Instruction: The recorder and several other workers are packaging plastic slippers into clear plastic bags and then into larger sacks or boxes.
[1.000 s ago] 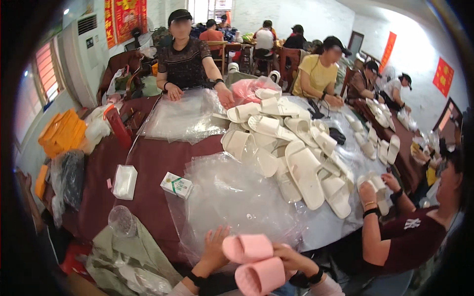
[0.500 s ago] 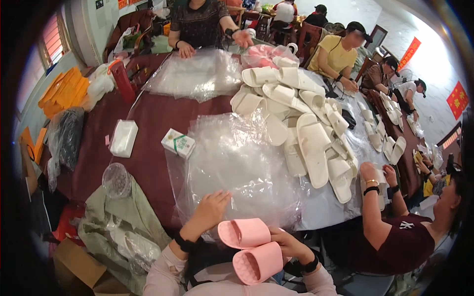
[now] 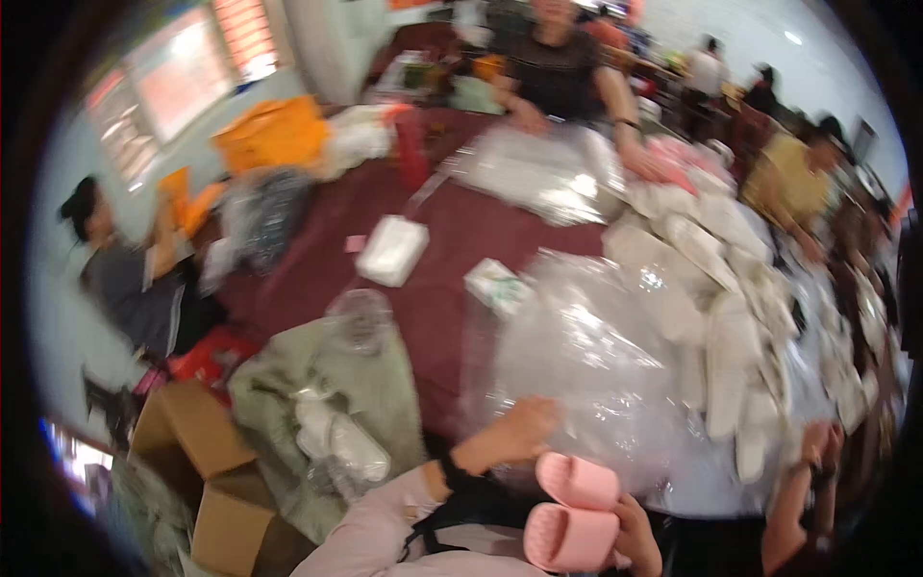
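Note:
A pair of pink slippers (image 3: 575,510), stacked sole against sole, is at the bottom of the view close to my body. My right hand (image 3: 639,539) grips the pair from the right side. My left hand (image 3: 517,430) reaches forward and rests on the near edge of a heap of clear plastic bags (image 3: 586,365) on the dark red table (image 3: 437,317). The picture is blurred, so I cannot make out how that hand's fingers are set.
A long pile of white slippers (image 3: 716,279) runs along the right of the table. A white box (image 3: 392,250), a small carton (image 3: 495,285) and a clear cup (image 3: 361,313) lie left of the bags. Below left are a green sack (image 3: 317,385) and cardboard boxes (image 3: 197,452). Other people sit around the table.
The view has swung left and down and gone blurry. The pink slippers stay in my right hand. My left hand stays on the plastic bags, its fingers now more curled.

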Action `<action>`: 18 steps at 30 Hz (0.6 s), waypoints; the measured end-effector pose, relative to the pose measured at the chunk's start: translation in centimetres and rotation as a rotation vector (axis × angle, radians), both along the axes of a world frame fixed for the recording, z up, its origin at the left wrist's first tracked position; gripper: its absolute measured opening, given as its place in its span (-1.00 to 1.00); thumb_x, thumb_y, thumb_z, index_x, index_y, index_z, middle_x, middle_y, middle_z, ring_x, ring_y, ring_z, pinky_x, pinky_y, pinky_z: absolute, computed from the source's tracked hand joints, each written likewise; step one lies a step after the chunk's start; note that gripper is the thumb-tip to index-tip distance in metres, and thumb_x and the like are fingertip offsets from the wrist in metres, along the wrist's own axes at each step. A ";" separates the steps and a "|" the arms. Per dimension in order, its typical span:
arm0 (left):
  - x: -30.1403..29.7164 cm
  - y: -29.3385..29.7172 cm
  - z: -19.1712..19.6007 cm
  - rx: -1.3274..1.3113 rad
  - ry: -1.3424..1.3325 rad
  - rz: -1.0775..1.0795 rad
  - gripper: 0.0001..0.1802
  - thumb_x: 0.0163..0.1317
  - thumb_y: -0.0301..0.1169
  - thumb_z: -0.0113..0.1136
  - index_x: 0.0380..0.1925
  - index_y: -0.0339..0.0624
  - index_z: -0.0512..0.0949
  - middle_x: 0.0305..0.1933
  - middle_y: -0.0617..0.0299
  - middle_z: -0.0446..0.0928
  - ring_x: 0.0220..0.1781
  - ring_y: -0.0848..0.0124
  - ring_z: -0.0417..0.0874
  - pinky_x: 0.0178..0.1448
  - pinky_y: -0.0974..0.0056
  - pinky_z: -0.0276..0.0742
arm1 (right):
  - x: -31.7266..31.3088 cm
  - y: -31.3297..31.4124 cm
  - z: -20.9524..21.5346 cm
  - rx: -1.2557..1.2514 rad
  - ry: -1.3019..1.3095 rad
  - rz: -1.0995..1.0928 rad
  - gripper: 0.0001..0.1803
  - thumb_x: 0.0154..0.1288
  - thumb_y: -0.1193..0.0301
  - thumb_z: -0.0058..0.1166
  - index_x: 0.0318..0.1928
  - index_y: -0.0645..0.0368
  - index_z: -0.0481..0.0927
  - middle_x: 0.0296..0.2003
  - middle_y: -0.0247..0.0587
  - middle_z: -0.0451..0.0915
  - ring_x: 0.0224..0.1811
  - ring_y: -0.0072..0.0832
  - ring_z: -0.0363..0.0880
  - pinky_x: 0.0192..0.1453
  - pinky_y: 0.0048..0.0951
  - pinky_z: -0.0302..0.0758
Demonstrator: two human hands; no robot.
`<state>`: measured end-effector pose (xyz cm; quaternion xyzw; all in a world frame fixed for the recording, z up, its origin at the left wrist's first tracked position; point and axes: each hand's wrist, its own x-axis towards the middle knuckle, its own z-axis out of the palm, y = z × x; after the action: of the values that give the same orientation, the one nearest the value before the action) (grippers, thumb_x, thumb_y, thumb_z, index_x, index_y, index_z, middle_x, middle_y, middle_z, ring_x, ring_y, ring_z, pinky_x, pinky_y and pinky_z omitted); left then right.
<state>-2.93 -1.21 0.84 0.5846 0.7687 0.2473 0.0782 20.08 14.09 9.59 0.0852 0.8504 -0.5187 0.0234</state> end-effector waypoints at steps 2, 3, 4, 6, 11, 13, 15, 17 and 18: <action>0.0 0.6 -0.5 -0.001 -0.011 -0.034 -0.34 -0.16 -0.32 0.26 0.04 -0.28 0.38 0.12 -0.07 0.35 0.12 0.01 0.37 0.18 0.03 0.30 | 1.5 0.3 -0.7 -0.016 -0.033 0.030 -0.64 -0.01 0.45 0.08 -0.11 0.22 0.58 -0.04 0.03 0.49 0.06 -0.06 0.43 0.17 -0.22 0.31; -0.1 0.7 -1.0 -0.015 -0.021 -0.072 -0.33 -0.18 -0.36 0.26 0.05 -0.29 0.37 0.13 -0.07 0.34 0.12 0.02 0.37 0.19 0.04 0.29 | 2.0 0.2 -0.8 -0.038 -0.011 0.087 -0.64 0.01 0.45 0.08 -0.10 0.22 0.58 -0.05 0.03 0.50 0.05 -0.08 0.44 0.15 -0.23 0.32; 0.2 1.0 -1.6 0.016 0.008 -0.028 -0.34 -0.18 -0.37 0.24 0.04 -0.29 0.37 0.13 -0.06 0.34 0.12 0.02 0.37 0.20 0.05 0.29 | 2.4 0.2 -0.7 -0.056 0.009 0.132 -0.64 0.02 0.45 0.07 -0.10 0.23 0.57 -0.05 0.02 0.50 0.03 -0.09 0.44 0.13 -0.24 0.33; 0.3 0.8 -2.0 0.040 0.049 0.046 -0.36 -0.18 -0.39 0.22 0.03 -0.29 0.37 0.13 -0.05 0.34 0.11 0.03 0.37 0.20 0.06 0.28 | 2.6 0.2 -0.7 -0.085 0.036 0.190 -0.65 0.05 0.46 0.05 -0.09 0.24 0.56 -0.06 0.02 0.50 0.00 -0.12 0.45 0.09 -0.25 0.34; 0.7 1.3 -0.4 -0.047 0.059 0.095 -0.56 -0.07 -0.42 0.14 -0.10 -0.26 0.44 0.13 -0.03 0.35 0.13 0.05 0.36 0.16 0.09 0.30 | 1.1 0.2 -0.9 -0.109 0.065 0.106 -0.66 0.12 0.46 0.01 -0.06 0.28 0.53 -0.09 -0.01 0.51 -0.08 -0.19 0.47 -0.01 -0.30 0.36; 0.6 1.5 -0.8 -0.028 0.060 0.096 -0.65 -0.04 -0.41 0.14 -0.18 -0.24 0.48 0.16 -0.03 0.33 0.14 0.05 0.36 0.16 0.09 0.30 | 0.5 0.3 -1.1 -0.109 0.081 0.035 -0.67 0.15 0.46 0.00 -0.05 0.29 0.51 -0.10 -0.01 0.52 -0.11 -0.22 0.48 -0.05 -0.32 0.38; 0.7 1.8 -1.3 -0.009 0.064 0.098 -0.73 -0.01 -0.41 0.13 -0.26 -0.22 0.51 0.18 -0.04 0.31 0.16 0.05 0.35 0.15 0.08 0.30 | 0.2 0.3 -1.1 -0.110 0.102 -0.035 -0.67 0.18 0.47 -0.02 -0.03 0.30 0.50 -0.11 -0.02 0.52 -0.14 -0.25 0.49 -0.09 -0.34 0.39; 0.7 2.1 -1.2 0.185 0.134 0.174 -0.84 0.04 -0.39 0.12 -0.36 -0.19 0.54 0.20 -0.06 0.29 0.18 0.05 0.34 0.14 0.09 0.30 | 0.1 0.3 -1.3 -0.110 0.122 -0.094 -0.68 0.21 0.47 -0.04 -0.02 0.31 0.49 -0.12 -0.03 0.53 -0.17 -0.28 0.50 -0.13 -0.35 0.40; 0.5 2.3 -1.1 0.192 0.142 0.165 -0.84 0.04 -0.39 0.12 -0.36 -0.19 0.54 0.20 -0.06 0.29 0.18 0.05 0.34 0.14 0.09 0.30 | 0.7 0.8 -2.4 -0.104 0.132 -0.101 -0.68 0.21 0.47 -0.04 -0.02 0.31 0.49 -0.12 -0.03 0.53 -0.17 -0.28 0.50 -0.13 -0.35 0.40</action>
<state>-2.45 1.09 -0.25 0.5401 0.7906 0.2835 -0.0533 20.80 14.89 7.21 0.0921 0.8165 -0.5673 -0.0546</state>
